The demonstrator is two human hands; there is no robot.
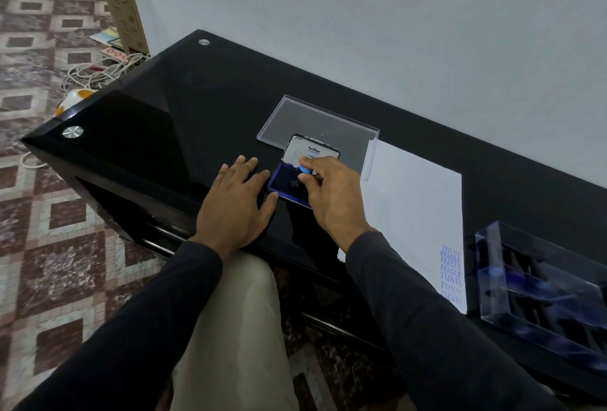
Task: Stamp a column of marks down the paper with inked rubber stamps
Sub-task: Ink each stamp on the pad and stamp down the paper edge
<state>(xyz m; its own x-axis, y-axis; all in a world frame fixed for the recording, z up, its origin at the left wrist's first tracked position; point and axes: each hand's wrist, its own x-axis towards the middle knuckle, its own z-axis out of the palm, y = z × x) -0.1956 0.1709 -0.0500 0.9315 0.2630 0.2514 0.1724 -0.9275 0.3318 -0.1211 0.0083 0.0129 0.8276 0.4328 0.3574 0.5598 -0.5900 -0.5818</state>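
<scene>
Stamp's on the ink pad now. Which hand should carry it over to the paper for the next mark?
Right. The right hand already pinches the blue-topped stamp on the ink pad, and the paper with its column of marks lies on its side. The left hand rests flat beside the pad, probably steadying it.

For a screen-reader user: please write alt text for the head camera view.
A right hand presses a blue-topped stamp into an open blue ink pad on a black table; the left hand rests flat beside it. White paper bears blue marks.
</scene>
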